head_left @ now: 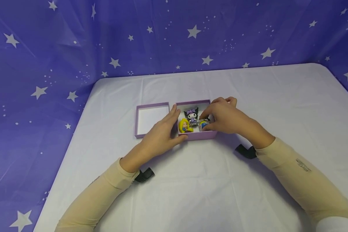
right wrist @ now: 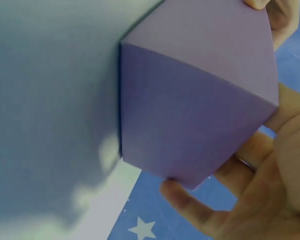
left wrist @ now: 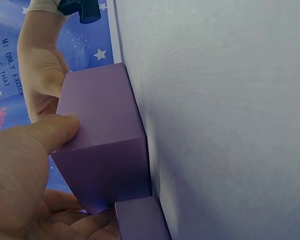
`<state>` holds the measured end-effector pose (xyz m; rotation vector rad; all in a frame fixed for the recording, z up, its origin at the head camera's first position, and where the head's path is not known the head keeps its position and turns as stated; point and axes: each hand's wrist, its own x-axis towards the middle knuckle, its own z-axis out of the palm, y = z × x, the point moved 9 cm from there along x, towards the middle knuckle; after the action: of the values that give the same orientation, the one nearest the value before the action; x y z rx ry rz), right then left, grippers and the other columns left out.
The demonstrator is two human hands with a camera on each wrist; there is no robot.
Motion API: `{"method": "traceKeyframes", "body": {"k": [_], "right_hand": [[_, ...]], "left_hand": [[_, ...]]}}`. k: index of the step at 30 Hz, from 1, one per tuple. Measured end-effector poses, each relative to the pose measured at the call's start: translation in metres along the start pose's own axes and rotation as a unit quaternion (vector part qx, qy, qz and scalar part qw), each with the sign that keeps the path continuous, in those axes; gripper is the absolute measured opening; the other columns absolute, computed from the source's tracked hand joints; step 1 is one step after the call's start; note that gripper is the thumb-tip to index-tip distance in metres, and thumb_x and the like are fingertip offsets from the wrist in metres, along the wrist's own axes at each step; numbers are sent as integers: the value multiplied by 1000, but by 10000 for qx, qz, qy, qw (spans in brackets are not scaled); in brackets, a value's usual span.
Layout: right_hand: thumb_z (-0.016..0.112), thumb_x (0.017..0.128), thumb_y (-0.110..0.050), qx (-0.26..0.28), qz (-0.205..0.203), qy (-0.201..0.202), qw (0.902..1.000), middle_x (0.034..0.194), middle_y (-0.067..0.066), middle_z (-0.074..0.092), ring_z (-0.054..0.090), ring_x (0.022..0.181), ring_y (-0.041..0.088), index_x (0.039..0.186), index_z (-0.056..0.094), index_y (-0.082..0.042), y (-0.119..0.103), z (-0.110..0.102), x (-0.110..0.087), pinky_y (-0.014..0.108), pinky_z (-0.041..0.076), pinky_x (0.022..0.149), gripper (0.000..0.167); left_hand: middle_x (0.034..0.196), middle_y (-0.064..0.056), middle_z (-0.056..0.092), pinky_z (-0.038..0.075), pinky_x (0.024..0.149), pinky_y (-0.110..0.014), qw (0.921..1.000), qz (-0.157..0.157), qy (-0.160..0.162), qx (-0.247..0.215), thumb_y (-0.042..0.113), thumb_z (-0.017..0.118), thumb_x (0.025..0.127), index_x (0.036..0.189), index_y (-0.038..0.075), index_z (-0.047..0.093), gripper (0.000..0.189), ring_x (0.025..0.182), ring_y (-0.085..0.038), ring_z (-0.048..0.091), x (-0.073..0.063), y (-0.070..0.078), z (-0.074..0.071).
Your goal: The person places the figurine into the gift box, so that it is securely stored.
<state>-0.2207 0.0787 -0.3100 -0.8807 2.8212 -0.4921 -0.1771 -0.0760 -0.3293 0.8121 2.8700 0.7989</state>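
Three small moulded figurines stand or lie in an open, rectangular purple box with a white inside (head_left: 201, 136), which sits on the counter covered in smooth white cloth (head_left: 179, 199). Measured from the box's middle, with 12 o'clock pointing away from the person, the yellow-haired figurine with a bit of blue (head_left: 184, 125) is at 8 o'clock, the black-and-purple figurine with pointed ears and a white face (head_left: 192, 116) lies toward 11, and the partly hidden blue, white and yellow figurine (head_left: 204, 125) is at 4. The right hand (head_left: 227, 116) reaches in from 3 o'clock, thumb and forefinger pinching that last one, other fingers outside the wall. From 8 o'clock the left hand (head_left: 160, 133) holds the box's near corner, thumb against the near wall and fingers along the side. At 9 o'clock, just beside the box, a shallow purple-rimmed lid with a white inside (head_left: 152, 104) lies hollow side up. Beige sleeves (head_left: 301, 180) cover both forearms, with a black angular piece (head_left: 145, 175) below each wrist. Toward 12 o'clock hangs a violet-blue backdrop with white stars (head_left: 168, 51).
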Motion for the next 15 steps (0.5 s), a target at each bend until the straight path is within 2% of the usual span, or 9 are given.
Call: {"method": "traceKeyframes", "body": {"k": [6, 11, 15], "right_hand": [[87, 72, -24, -284, 134, -517, 9982, 93, -12, 70, 51, 107, 32, 94, 77, -27, -1, 9, 7, 68, 10, 95, 25], [87, 71, -21, -388, 193, -711, 9965, 80, -13, 66, 56, 91, 23, 87, 74, -26, -1, 12, 10, 68, 11, 95, 21], [87, 73, -23, -446, 176, -782, 9958, 76, -14, 63, 56, 88, 21, 85, 73, -26, -2, 13, 12, 69, 11, 96, 18]], "left_hand": [[161, -15, 11, 28, 113, -40, 10000, 32, 30, -14, 48, 70, 87, 154, 2, 23, 94, 144, -26, 22, 0, 0, 0], [161, -14, 11, 26, 113, -39, 10000, 45, 26, -24, 48, 70, 87, 154, 2, 23, 94, 144, -24, 20, 0, 1, 0], [161, -13, 10, 26, 114, -38, 10000, 47, 13, -10, 49, 70, 87, 154, 2, 23, 94, 144, -23, 19, 0, 0, 0]]}}
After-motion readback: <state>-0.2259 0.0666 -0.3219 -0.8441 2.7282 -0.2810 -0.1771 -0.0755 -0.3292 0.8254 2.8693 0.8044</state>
